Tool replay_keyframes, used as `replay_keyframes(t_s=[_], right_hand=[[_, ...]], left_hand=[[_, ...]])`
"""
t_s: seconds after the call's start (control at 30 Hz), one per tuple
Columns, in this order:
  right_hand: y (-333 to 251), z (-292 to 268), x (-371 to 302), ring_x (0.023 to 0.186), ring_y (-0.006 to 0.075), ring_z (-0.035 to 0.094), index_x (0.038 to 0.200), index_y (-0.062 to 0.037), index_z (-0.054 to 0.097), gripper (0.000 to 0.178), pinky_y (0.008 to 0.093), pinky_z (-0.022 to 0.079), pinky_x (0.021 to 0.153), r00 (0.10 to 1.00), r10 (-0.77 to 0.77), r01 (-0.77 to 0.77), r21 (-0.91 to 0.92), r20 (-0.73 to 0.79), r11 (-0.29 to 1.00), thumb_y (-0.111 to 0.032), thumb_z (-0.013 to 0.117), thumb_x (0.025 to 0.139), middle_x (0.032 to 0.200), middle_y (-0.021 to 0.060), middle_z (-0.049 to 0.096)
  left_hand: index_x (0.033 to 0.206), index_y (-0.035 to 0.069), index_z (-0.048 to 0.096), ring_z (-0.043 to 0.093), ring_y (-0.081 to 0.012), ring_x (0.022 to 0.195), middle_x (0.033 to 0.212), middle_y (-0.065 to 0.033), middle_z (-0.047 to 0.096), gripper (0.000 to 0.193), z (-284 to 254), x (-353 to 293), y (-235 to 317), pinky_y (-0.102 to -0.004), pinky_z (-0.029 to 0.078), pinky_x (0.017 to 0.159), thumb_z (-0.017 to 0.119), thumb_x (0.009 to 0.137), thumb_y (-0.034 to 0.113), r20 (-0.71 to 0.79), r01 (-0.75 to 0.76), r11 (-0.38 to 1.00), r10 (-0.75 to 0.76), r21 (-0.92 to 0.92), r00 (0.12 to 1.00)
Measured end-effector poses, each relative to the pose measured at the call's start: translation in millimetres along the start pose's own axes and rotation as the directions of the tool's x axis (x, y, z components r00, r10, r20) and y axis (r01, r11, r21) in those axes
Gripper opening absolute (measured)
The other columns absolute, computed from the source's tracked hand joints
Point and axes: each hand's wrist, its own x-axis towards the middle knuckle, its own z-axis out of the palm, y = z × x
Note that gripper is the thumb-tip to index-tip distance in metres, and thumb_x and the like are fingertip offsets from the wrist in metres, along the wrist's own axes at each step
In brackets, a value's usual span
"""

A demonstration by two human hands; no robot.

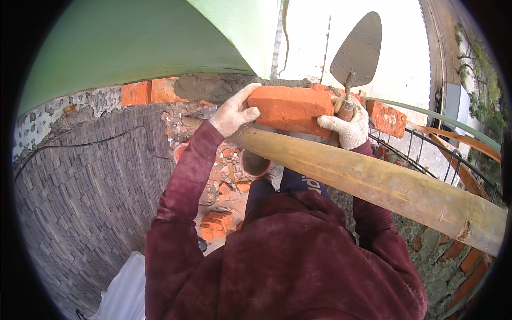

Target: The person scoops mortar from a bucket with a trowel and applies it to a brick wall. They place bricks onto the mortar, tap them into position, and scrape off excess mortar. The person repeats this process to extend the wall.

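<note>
An orange brick (290,106) is held level at the wall top by both my gloved hands. My left hand (233,111) grips its left end, thumb on the near side. At the other end, my right hand (350,124) presses a thumb against the brick while also gripping the wooden handle of a trowel (358,50). The trowel's pointed blade, smeared with grey mortar, sticks up and away from me. Grey mortar (205,87) lies along the wall left of the brick. Whether the held brick rests on mortar is hidden.
A thick bamboo pole (368,178) crosses in front of me, below the brick. Laid bricks (136,94) sit at the left, and another brick (387,118) at the right. Far below are a bucket (255,164), rubble and stacked bricks (216,226). Metal rods (421,140) project at right.
</note>
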Motion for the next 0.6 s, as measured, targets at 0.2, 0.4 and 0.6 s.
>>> replay_keyframes(t_s=[0.2, 0.4, 0.6], right_hand=[[17.9, 55.6, 7.4, 0.091, 0.0174, 0.066, 0.120, 0.0028, 0.067, 0.059, 0.0317, 0.055, 0.084, 0.980, 0.072, -0.057, 0.088, -0.185, 0.995, -0.021, 0.086, 0.070, 0.101, 0.0091, 0.071], [38.2, 89.0, 16.3, 0.082, 0.0161, 0.066, 0.126, 0.0016, 0.064, 0.054, 0.0311, 0.054, 0.079, 0.952, 0.115, -0.125, -0.017, -0.283, 0.992, -0.019, 0.076, 0.078, 0.091, 0.0069, 0.068], [62.4, 110.0, 26.2, 0.077, 0.0087, 0.057, 0.127, 0.0049, 0.060, 0.052, 0.0263, 0.051, 0.076, 0.942, 0.165, -0.154, 0.059, -0.292, 0.986, -0.007, 0.074, 0.078, 0.087, 0.0008, 0.060]], left_hand=[[0.136, -0.006, 0.053, 0.062, -0.0172, 0.111, 0.125, -0.0117, 0.064, 0.047, -10.6, -0.8, -10.0, -0.0303, 0.051, 0.096, 0.069, 0.097, 0.015, -0.318, 0.169, 0.985, -0.152, 0.026, 0.936], [0.125, -0.007, 0.060, 0.066, -0.0135, 0.096, 0.113, -0.0101, 0.070, 0.038, -20.1, 6.8, -21.6, -0.0284, 0.054, 0.086, 0.071, 0.096, 0.015, -0.505, 0.227, 0.973, -0.221, -0.050, 0.835], [0.118, -0.007, 0.069, 0.065, -0.0117, 0.094, 0.109, -0.0088, 0.073, 0.037, -22.5, 21.1, -22.3, -0.0266, 0.053, 0.087, 0.078, 0.091, 0.017, -0.633, 0.250, 0.968, -0.215, -0.035, 0.744]])
